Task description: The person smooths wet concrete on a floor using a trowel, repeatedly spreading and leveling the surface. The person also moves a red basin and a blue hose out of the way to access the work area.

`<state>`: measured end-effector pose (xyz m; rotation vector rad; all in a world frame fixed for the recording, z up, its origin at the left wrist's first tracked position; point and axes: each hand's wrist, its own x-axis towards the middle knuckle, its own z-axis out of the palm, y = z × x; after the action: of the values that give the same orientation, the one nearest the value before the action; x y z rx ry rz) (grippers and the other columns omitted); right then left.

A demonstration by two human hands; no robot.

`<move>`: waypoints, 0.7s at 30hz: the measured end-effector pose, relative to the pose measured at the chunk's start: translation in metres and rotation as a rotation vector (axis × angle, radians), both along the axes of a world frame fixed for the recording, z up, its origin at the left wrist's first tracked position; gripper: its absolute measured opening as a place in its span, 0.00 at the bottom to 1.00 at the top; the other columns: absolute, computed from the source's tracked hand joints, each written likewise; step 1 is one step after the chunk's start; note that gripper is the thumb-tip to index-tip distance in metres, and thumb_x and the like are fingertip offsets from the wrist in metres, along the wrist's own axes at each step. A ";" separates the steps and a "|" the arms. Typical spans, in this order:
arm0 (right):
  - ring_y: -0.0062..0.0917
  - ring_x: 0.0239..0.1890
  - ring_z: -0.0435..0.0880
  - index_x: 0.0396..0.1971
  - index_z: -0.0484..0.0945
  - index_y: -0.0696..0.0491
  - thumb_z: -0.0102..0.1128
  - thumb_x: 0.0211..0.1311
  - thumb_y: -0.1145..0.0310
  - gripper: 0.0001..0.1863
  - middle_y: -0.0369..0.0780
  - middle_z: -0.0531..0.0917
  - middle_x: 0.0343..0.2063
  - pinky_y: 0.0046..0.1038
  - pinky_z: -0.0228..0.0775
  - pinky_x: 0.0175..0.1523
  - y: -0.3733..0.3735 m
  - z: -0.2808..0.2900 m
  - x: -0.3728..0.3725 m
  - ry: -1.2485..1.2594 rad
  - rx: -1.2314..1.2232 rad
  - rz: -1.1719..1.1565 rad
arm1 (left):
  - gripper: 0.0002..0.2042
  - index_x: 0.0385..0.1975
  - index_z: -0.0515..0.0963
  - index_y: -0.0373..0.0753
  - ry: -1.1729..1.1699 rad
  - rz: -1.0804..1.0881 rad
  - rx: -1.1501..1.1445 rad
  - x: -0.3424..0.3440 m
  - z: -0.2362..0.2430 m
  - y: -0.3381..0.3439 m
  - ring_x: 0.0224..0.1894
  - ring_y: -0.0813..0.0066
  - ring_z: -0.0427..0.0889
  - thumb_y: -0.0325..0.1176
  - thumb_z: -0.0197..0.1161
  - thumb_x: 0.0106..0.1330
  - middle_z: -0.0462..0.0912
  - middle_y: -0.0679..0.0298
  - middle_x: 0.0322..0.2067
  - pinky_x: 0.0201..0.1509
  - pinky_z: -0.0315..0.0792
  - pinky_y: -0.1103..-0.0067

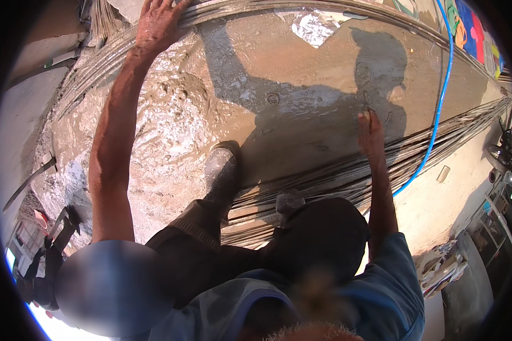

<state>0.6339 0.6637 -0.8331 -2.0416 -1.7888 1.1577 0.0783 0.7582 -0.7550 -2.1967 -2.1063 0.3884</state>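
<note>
From the head view I judge the main risk is a slip: my grey rubber boot (221, 170) stands in the wet, glistening brown concrete slab (170, 119), and the bundle of thin steel bars (330, 176) underfoot could roll. My left hand (156, 23) lies flat and open on the bars at the slab's far edge, gripping nothing. My right hand (371, 132) presses its fingertips onto the smoother wet surface, holding nothing I can see; a blue hose (441, 96) runs just beside it
</note>
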 end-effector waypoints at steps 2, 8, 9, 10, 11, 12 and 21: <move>0.59 0.47 0.83 0.61 0.74 0.58 0.58 0.73 0.52 0.28 0.59 0.84 0.43 0.47 0.76 0.50 -0.032 0.003 -0.067 0.051 0.062 0.141 | 0.48 0.74 0.62 0.55 0.009 -0.006 0.013 -0.004 -0.001 -0.001 0.79 0.59 0.50 0.46 0.80 0.51 0.53 0.63 0.77 0.82 0.46 0.58; 0.55 0.43 0.84 0.60 0.71 0.60 0.60 0.71 0.61 0.25 0.58 0.84 0.41 0.47 0.76 0.47 -0.118 0.012 -0.244 0.332 -0.122 0.695 | 0.48 0.75 0.62 0.54 -0.015 -0.011 -0.017 0.006 0.002 0.004 0.79 0.58 0.49 0.45 0.80 0.51 0.53 0.62 0.77 0.82 0.47 0.58; 0.56 0.44 0.84 0.61 0.71 0.60 0.60 0.71 0.61 0.25 0.58 0.84 0.42 0.48 0.76 0.48 -0.125 0.027 -0.263 0.423 -0.216 0.764 | 0.48 0.75 0.61 0.54 -0.001 -0.004 -0.032 0.002 0.005 -0.002 0.79 0.59 0.49 0.45 0.80 0.51 0.53 0.62 0.77 0.82 0.47 0.58; 0.56 0.45 0.83 0.61 0.71 0.60 0.60 0.71 0.61 0.25 0.58 0.84 0.42 0.48 0.75 0.48 -0.122 0.027 -0.264 0.406 -0.175 0.732 | 0.48 0.75 0.61 0.54 0.000 -0.006 -0.025 0.001 0.004 -0.003 0.79 0.59 0.48 0.45 0.80 0.52 0.53 0.63 0.77 0.83 0.47 0.58; 0.56 0.45 0.83 0.61 0.71 0.60 0.60 0.71 0.60 0.25 0.58 0.84 0.42 0.48 0.75 0.49 -0.114 0.023 -0.260 0.388 -0.139 0.703 | 0.48 0.75 0.61 0.54 -0.001 -0.005 -0.021 0.000 0.001 -0.001 0.79 0.59 0.48 0.45 0.79 0.52 0.53 0.63 0.77 0.83 0.47 0.58; 0.56 0.46 0.83 0.61 0.71 0.60 0.61 0.71 0.60 0.26 0.58 0.84 0.42 0.48 0.75 0.49 -0.107 0.021 -0.248 0.357 -0.100 0.670 | 0.47 0.75 0.61 0.54 -0.013 -0.007 -0.009 -0.001 -0.001 -0.001 0.79 0.60 0.48 0.45 0.79 0.53 0.53 0.63 0.77 0.83 0.47 0.59; 0.17 0.22 0.73 0.59 0.74 0.56 0.56 0.75 0.53 0.24 0.34 0.74 0.26 0.26 0.69 0.24 0.049 0.024 0.021 0.174 -0.108 -0.392 | 0.46 0.75 0.60 0.54 -0.001 0.059 -0.037 0.007 0.003 0.000 0.80 0.60 0.48 0.46 0.77 0.55 0.53 0.64 0.77 0.83 0.45 0.59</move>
<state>0.6545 0.7131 -0.8095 -2.1444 -1.2005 1.2814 0.0857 0.7579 -0.7519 -2.1589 -2.1854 0.4336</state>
